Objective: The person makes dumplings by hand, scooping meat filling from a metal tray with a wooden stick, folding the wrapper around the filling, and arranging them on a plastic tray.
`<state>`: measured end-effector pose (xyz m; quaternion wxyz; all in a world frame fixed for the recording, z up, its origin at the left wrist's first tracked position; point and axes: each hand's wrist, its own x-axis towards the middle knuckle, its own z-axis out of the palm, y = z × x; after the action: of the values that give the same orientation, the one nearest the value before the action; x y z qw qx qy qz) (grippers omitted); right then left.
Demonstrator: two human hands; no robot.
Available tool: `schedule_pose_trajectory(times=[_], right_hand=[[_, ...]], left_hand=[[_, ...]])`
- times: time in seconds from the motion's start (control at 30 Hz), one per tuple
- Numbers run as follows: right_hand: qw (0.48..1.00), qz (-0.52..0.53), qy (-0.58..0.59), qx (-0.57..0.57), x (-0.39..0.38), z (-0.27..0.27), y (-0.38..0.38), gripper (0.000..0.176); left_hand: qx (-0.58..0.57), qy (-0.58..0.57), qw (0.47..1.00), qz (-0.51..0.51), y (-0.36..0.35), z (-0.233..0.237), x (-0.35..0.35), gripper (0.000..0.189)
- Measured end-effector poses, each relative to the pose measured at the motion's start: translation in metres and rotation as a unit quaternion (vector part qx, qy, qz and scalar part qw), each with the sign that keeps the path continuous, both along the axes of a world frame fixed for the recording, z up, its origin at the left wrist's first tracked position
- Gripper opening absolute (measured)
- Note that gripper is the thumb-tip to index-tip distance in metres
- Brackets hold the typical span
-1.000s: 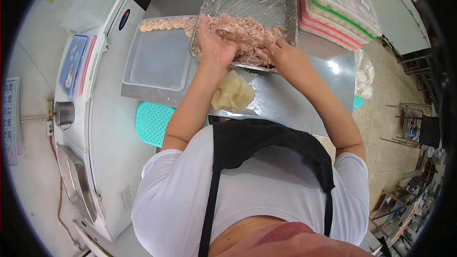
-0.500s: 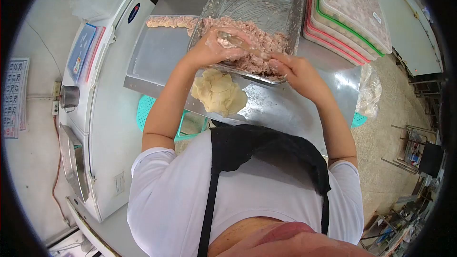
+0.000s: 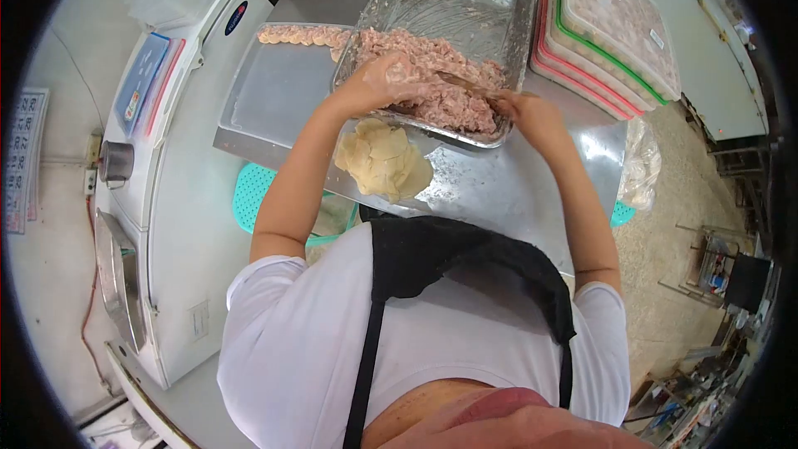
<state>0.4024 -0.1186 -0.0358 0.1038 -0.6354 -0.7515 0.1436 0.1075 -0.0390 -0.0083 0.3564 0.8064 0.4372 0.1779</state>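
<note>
My left hand [image 3: 389,81] is over the near left edge of a metal pan [image 3: 525,25]; its fingers are curled in, and what they hold, if anything, is hidden. My right hand [image 3: 525,113] grips a flat, narrow spatula [image 3: 465,85] whose blade points left over the minced meat filling [image 3: 453,108]. Pinkish filling is heaped in the near half of the pan. Just below my left wrist lies a loose pile of pale yellow dough wrappers [image 3: 382,160] on the metal table. A grey tray [image 3: 274,87] to the left bears a row of filled dumplings [image 3: 303,36] along its far edge.
Stacked lidded plastic boxes [image 3: 615,25] stand to the right of the pan. A white freezer [image 3: 195,191] is close on the left, with a metal cup [image 3: 115,162] beside it. Under the table shows a turquoise stool [image 3: 252,198]. A plastic bag [image 3: 640,162] hangs at the table's right edge.
My left hand has turned and closed, hiding the filling seen in it before. The spatula has come away from the left hand, toward the right and lower over the filling.
</note>
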Motion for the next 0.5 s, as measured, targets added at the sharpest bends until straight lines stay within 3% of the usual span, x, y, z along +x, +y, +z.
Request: schedule_pose_trajectory(times=[0.07,0.1,0.17,0.23,0.33,0.4,0.47,0.5], right_hand=[[1.0,-0.014,-0.026,-0.011,0.008,0.015,-0.01,0.029],[0.999,-0.021,0.03,0.016,0.008,0.024,-0.019,0.029],[0.995,-0.031,0.079,0.05,-0.001,0.048,-0.034,0.028],[0.963,-0.016,0.269,0.011,-0.027,0.069,-0.049,0.028],[0.968,0.062,0.241,0.01,-0.063,0.065,-0.052,0.027],[0.973,0.058,0.22,0.046,-0.084,0.093,-0.057,0.026],[0.988,-0.048,0.034,0.142,-0.111,0.117,-0.068,0.025],[0.988,-0.05,0.032,0.142,-0.118,0.114,-0.066,0.025]], left_hand=[[-0.069,-0.081,0.994,0.031,-0.016,0.019,-0.007,0.041],[-0.072,-0.084,0.993,0.028,-0.018,0.02,-0.01,0.041],[0.095,-0.184,0.977,-0.049,-0.017,0.024,-0.015,0.05],[0.075,-0.158,0.981,-0.087,-0.018,0.035,-0.021,0.052],[0.01,-0.102,0.986,-0.128,-0.016,0.032,-0.026,0.056],[-0.03,-0.081,0.988,-0.128,-0.01,0.023,-0.031,0.057],[-0.151,-0.12,0.979,-0.062,-0.005,0.022,-0.041,0.049],[-0.151,-0.122,0.979,-0.065,-0.006,0.025,-0.047,0.049]])
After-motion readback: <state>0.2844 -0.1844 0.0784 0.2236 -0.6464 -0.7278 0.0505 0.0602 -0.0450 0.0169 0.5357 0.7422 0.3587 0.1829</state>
